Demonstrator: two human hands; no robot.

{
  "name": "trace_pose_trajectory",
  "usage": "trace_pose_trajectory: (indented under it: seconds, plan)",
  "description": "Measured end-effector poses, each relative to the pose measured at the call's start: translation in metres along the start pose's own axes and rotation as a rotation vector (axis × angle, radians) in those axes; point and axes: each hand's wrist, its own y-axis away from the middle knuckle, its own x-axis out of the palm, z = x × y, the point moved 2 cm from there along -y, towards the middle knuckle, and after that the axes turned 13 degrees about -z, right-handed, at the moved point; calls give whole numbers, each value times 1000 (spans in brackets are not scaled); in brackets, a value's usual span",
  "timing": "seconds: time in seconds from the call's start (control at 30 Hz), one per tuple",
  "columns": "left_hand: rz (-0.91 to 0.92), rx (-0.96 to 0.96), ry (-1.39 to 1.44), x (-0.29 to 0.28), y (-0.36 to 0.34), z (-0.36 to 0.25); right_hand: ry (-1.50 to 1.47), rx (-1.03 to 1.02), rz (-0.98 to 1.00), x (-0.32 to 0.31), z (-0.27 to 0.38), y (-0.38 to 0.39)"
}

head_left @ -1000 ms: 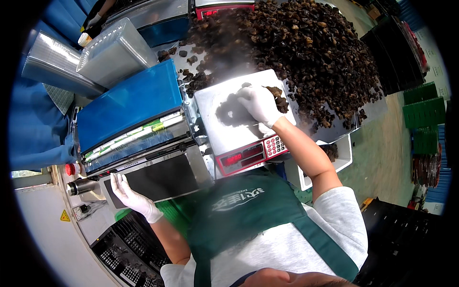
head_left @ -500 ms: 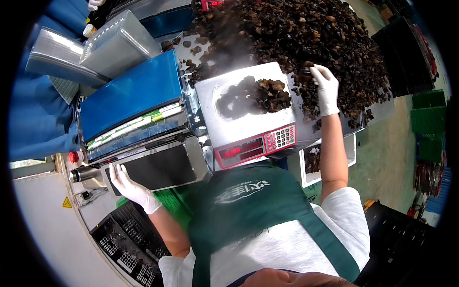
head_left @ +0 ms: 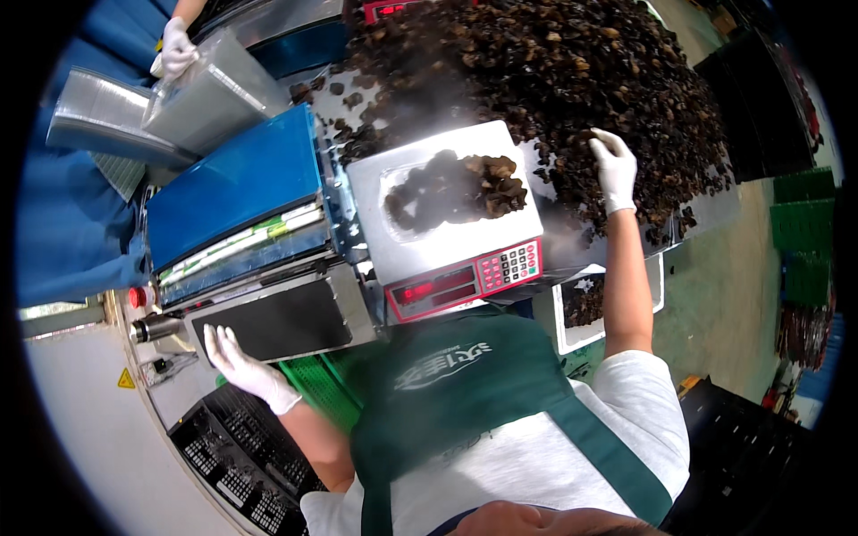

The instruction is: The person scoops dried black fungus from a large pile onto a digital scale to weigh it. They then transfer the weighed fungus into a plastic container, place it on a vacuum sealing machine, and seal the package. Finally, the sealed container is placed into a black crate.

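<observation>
White-gloved right hand (head_left: 615, 170): raised at the near right edge of the heap, wrist bent and fingers curled toward the dark pieces. I cannot tell whether my fingertips pinch one.
White-gloved left hand (head_left: 246, 368): my fingers are apart around nothing, beside the flat black rectangular plate (head_left: 273, 323); I can't tell if they touch it. I seem to keep this hand low so the weighing area stays free.
Heap of crinkled dark-brown pieces (head_left: 581, 76): spread over the table beyond the scale, apparently within easy reach of my right arm.
Shallow clear plastic tray (head_left: 387, 204): on the scale, with a clump of the dark pieces toward its right side.
Silver-topped scale with red front panel (head_left: 465, 279): keypad and lit display face me, presumably so I can read them; it stands between heap and machine.
Blue-topped metal machine (head_left: 237, 188): left of the scale, the black plate in front.
Stacked clear plastic boxes (head_left: 219, 94): beyond the machine, under a co-worker's white-gloved hand (head_left: 177, 54).
</observation>
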Motion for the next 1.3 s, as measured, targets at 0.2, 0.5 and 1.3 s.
trace_pose_trajectory:
  seconds: [0.2, 0.5, 1.3]
  plan:
    - [-38, -9, -59, -11, 17, -13, -185, 6, 369, 26, 59, 34]
    - [30, 11, -91, -1, 34, -25, 109, -577, 646, 91, 107, 76]
    - [-86, 85, -197, -46, 43, -14, -310, 0, 245, 54, 37, 22]
